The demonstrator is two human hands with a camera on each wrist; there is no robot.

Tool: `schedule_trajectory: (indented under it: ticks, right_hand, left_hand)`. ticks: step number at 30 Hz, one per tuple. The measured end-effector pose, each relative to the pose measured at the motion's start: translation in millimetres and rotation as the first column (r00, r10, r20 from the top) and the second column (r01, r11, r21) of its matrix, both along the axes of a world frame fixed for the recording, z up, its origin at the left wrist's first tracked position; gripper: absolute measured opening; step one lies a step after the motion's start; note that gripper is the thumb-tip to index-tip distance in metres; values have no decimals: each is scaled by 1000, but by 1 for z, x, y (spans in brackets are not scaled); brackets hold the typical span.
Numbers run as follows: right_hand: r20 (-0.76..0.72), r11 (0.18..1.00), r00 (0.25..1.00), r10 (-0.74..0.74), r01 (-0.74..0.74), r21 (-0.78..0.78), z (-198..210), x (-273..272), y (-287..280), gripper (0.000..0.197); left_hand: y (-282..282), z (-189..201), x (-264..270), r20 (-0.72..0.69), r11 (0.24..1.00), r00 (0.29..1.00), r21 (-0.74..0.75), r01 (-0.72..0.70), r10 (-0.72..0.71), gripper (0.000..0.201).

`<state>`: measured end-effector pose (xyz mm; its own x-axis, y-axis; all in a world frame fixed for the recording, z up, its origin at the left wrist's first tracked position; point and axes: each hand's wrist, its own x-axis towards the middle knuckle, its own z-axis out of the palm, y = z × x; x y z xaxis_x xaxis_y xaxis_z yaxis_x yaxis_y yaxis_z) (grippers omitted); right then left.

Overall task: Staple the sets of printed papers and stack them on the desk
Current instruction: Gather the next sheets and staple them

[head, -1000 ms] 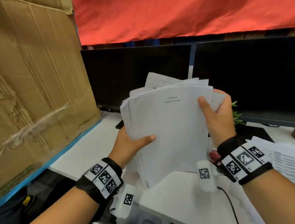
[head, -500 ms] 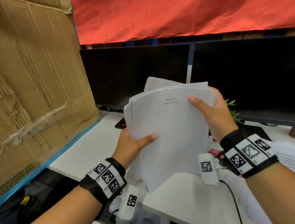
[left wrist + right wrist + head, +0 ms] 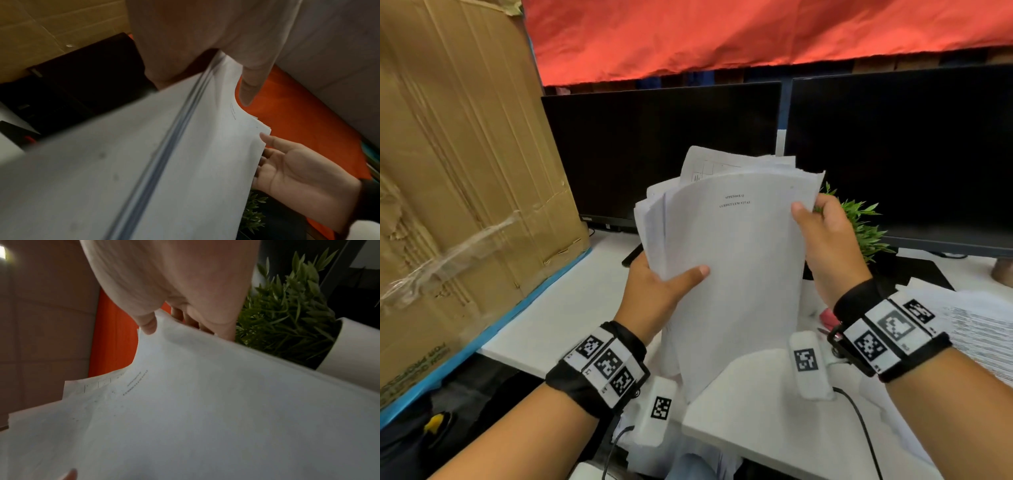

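Since half a second ago both hands have shifted slightly with the sheaf of printed papers (image 3: 736, 260), its top sheets now bowed forward; the left hand (image 3: 654, 291) grips the sheaf's lower left edge, thumb across the front; the right hand (image 3: 828, 246) pinches the upper right edge, fingers (image 3: 189, 318) behind. Held upright above the worktop's (image 3: 558, 308) near edge, the sheaf stands before two dark monitors (image 3: 661, 150); a small green plant (image 3: 863, 222) sits behind the right hand.

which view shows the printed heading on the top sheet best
The head view: the heading faces the camera, two centred lines. Right wrist shows it slanted and blurred; left wrist catches it tiny at the sheet's edge.
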<state>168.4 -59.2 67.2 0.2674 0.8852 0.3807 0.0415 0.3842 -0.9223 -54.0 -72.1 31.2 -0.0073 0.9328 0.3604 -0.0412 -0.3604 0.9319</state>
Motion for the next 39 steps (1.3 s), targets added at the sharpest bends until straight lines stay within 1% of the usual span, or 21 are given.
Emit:
schedule_trajectory:
  ticks: [3,5,7,9,12,16,18,20,22,24,26,28,30,31,32,33,34,35,36,37,39]
  right_hand:
    - [40,998,998,-52,50,46,5,-1,1,24]
    - [46,1000,999,-3,2,28,4,-1,-1,23]
    - [11,998,998,59,-59,4,1,0,-4,27]
    - [-44,998,997,62,-61,8,0,2,-6,30]
    - [-98,997,992,80,-79,18,-1,5,-6,30]
    - [-15,990,991,132,-131,48,8,-2,-7,34]
    - [36,988,994,106,-109,109,18,-5,-6,37]
    - [74,984,995,67,-78,159,25,-6,-4,43]
    - [95,982,993,70,-85,168,26,-6,-2,50]
    - [135,985,988,71,-91,150,22,-4,-2,65]
    - [210,988,978,-9,-23,151,20,0,-1,84]
    - [346,966,921,-176,94,242,25,3,-2,100]
    - [499,923,801,-331,164,349,36,2,-7,110]
    - [595,904,700,-395,180,388,43,0,-11,112]
    - [699,891,565,-439,175,419,50,-5,-16,110]
    - [790,889,414,-452,142,435,57,-8,-19,103]
    - [857,901,284,-430,82,425,63,-12,-21,89]
    - [905,925,206,-373,10,380,68,-15,-21,71]
    - [938,950,188,-292,-56,307,71,-17,-20,52]
    - [956,966,207,-206,-114,233,73,-19,-19,35]
    - [964,969,244,-102,-196,152,72,-21,-17,14]
  left_hand:
    - [-1,-4,1,10,1000,1000,-19,-7,7,53]
    - [-3,-11,0,8,1000,1000,-26,5,-5,48]
    - [-6,-18,0,14,999,1000,-41,5,-4,40]
    - [-6,-21,0,29,999,999,-43,-12,13,32]
    - [-6,-17,-1,44,998,998,-41,-44,46,29]
    - [-6,-1,1,31,999,999,31,-24,23,37]
    - [-5,8,2,2,998,1000,63,-16,16,40]
    - [-3,13,2,-4,996,1000,85,-19,19,38]
    - [-1,11,2,-16,997,999,75,-34,35,35]
    - [-2,3,2,-30,997,998,47,-57,58,31]
    - [-2,-6,1,-31,997,997,26,-67,68,25]
    - [-4,-13,1,-26,998,998,6,-60,60,21]
    - [-5,-16,2,-25,998,998,-10,-58,57,16]
    - [-5,-17,2,-26,998,998,-15,-57,57,15]
    - [-6,-16,3,-30,998,998,-16,-53,52,14]
    - [-6,-14,4,-37,999,998,-11,-45,44,15]
    - [-6,-13,5,-53,999,998,-1,-33,33,16]
    - [-6,-12,6,-73,1000,997,14,-22,23,18]
    - [-7,-11,7,-91,999,996,31,-16,19,20]
    - [-7,-11,8,-107,999,994,47,-13,18,21]
    - [-8,-12,8,-131,998,991,68,-6,15,21]
